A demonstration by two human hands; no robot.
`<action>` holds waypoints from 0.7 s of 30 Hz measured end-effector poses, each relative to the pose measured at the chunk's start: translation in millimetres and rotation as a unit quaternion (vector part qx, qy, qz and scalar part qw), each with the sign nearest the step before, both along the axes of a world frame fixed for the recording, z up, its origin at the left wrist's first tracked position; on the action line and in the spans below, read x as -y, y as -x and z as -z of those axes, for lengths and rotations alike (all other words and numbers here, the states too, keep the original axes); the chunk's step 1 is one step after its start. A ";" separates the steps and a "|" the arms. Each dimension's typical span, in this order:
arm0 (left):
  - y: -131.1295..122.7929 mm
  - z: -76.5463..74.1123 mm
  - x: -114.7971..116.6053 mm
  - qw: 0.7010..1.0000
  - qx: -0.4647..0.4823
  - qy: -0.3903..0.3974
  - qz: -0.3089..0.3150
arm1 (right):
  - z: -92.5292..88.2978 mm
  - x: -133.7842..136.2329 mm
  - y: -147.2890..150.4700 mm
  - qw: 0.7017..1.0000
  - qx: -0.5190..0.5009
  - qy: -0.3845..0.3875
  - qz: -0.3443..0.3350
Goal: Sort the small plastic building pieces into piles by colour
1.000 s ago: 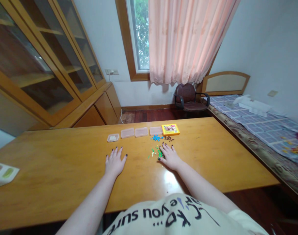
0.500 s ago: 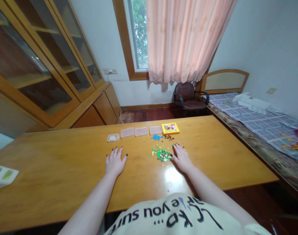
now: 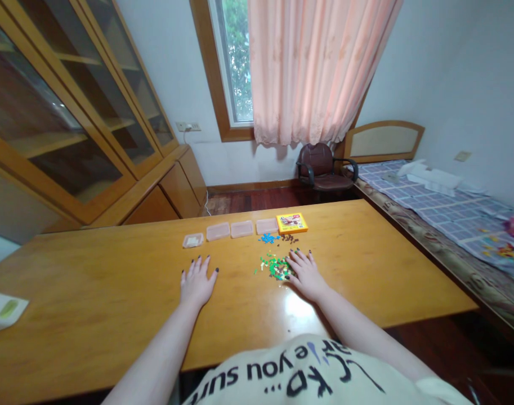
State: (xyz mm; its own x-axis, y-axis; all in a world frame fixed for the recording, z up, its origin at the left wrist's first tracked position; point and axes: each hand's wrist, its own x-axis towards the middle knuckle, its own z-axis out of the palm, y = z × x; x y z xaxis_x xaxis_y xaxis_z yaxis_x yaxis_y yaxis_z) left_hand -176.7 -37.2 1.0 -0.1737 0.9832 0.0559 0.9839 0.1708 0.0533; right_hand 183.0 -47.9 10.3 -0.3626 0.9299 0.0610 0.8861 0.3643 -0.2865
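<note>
My left hand [image 3: 197,284] lies flat on the wooden table with its fingers spread, nothing in it. My right hand [image 3: 306,274] is over the right edge of a pile of small green, cream and dark pieces [image 3: 276,266]; its fingers are spread and cover part of the pile. Just beyond it are a small heap of blue pieces [image 3: 268,238] and a heap of dark brown pieces [image 3: 289,239]. The pieces look like tiny building bricks, too small to make out exactly.
Several clear plastic trays [image 3: 241,229] stand in a row behind the heaps, beside a yellow box [image 3: 292,223] with a printed picture. The leftmost tray [image 3: 193,241] holds something whitish. A white and green object [image 3: 5,309] sits at the table's left edge. Beyond the table is a chair [image 3: 322,169].
My right hand has moved left onto the edge of the mixed pile. My left hand stays flat on the table. The view has shifted slightly.
</note>
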 end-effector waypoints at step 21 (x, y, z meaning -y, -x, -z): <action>0.1 -0.7 0.0 1.000 -0.006 0.003 -0.003 | 8.3 -8.8 -10.1 0.991 -0.015 -0.028 0.131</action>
